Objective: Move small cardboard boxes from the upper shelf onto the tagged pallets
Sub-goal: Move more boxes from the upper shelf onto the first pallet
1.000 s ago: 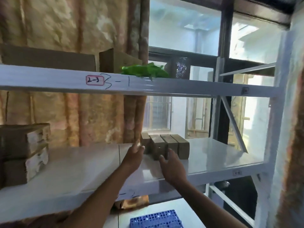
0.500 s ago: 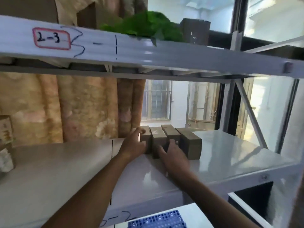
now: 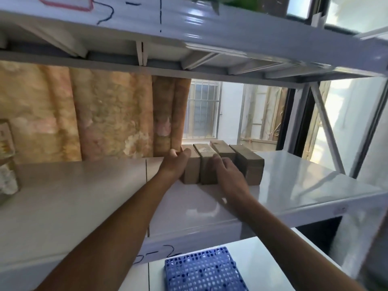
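Note:
Several small brown cardboard boxes [image 3: 247,164] stand side by side in a row on the white metal shelf [image 3: 294,185]. My left hand [image 3: 175,164] wraps the left side of the leftmost box [image 3: 192,171], fingers curled over its top edge. My right hand [image 3: 225,174] lies against the front of the row, fingers over the second box [image 3: 206,156] and the one beside it. A blue perforated plastic pallet [image 3: 202,269] lies on the lower level below my arms.
The shelf above [image 3: 210,28] hangs low overhead, with handwritten marks and something green on top. Stacked boxes [image 3: 7,160] sit at the shelf's far left. A slanted brace [image 3: 327,131] and upright post stand at the right. A curtain and window lie behind.
My head has moved closer and lower, so the upper shelf now fills the top. Both hands have closed in on the row of boxes, the left curling onto the leftmost one.

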